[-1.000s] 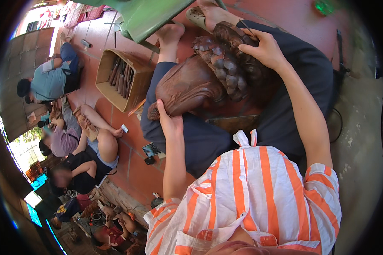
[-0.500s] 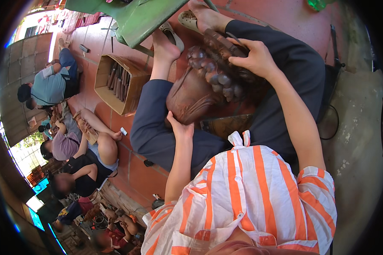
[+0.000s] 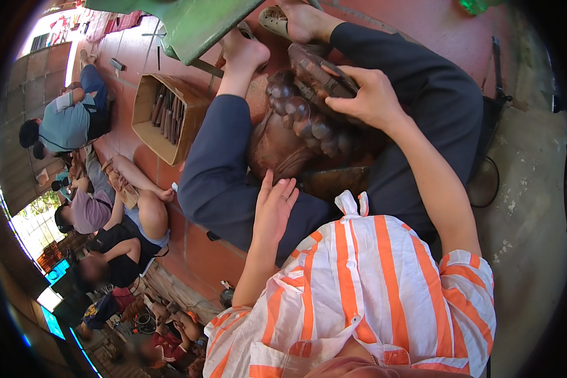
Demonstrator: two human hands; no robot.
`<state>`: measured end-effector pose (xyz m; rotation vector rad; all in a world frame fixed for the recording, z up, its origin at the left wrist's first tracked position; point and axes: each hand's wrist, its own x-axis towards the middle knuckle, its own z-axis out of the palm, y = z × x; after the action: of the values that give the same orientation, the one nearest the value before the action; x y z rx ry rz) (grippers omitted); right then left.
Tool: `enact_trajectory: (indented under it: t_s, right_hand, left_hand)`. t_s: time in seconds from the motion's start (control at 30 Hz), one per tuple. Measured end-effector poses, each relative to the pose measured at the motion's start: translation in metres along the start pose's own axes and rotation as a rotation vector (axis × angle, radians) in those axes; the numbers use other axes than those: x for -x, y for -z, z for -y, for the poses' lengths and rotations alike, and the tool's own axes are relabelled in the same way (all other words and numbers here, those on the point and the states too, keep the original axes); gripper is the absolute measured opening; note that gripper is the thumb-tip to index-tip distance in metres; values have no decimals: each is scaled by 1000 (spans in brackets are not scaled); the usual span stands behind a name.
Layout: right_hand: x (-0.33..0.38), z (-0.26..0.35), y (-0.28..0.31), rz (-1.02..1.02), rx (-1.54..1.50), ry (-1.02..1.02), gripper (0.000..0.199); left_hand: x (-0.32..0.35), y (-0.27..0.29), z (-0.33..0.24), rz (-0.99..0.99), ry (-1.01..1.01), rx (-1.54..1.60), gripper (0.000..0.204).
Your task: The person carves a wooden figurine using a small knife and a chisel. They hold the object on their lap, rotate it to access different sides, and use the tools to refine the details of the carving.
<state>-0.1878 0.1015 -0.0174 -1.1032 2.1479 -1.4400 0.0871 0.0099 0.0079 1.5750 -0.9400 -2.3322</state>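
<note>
A dark brown wood carving with clusters of round knobs and a smooth rounded end lies between my bent legs. My right hand grips its upper raised part, thumb on the near side and fingers over the far side. At the carving's lower left edge, my left hand has its fingers stretched out, with the fingertips at the wood; whether they press on it I cannot tell. A ring shows on one finger. Under the carving, a brown block or board is partly hidden.
Left of my knee stands a cardboard box holding several wooden-handled tools. A green chair stands ahead, over the red tiled floor. Several people sit working at the left. A black cable lies right of my leg.
The carving has shifted slightly left and turned, with my right hand still on it. My left hand has gone from cupping the lower edge, thumb up, to fingers laid out straight.
</note>
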Motion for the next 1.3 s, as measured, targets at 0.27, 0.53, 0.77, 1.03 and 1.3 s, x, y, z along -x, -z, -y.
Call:
enact_trajectory:
  t_s: [0.27, 0.53, 0.77, 1.03, 1.3]
  right_hand:
    - [4, 11, -26, -13, 9, 152, 47]
    - [-10, 16, -38, 18, 92, 150, 49]
    - [-6, 24, -7, -238, -520, -53, 32]
    - [19, 6, -5, -63, 104, -350, 39]
    - [23, -4, -17, 58, 127, -597, 40]
  left_hand:
    - [-35, -32, -13, 11, -696, -1211, 113]
    - [-53, -35, -22, 64, -640, -1098, 118]
    - [-72, -9, -19, 50, -656, -871, 111]
    - [-70, -21, -25, 47, -728, -965, 112]
    - [-69, -24, -24, 86, -746, -959, 113]
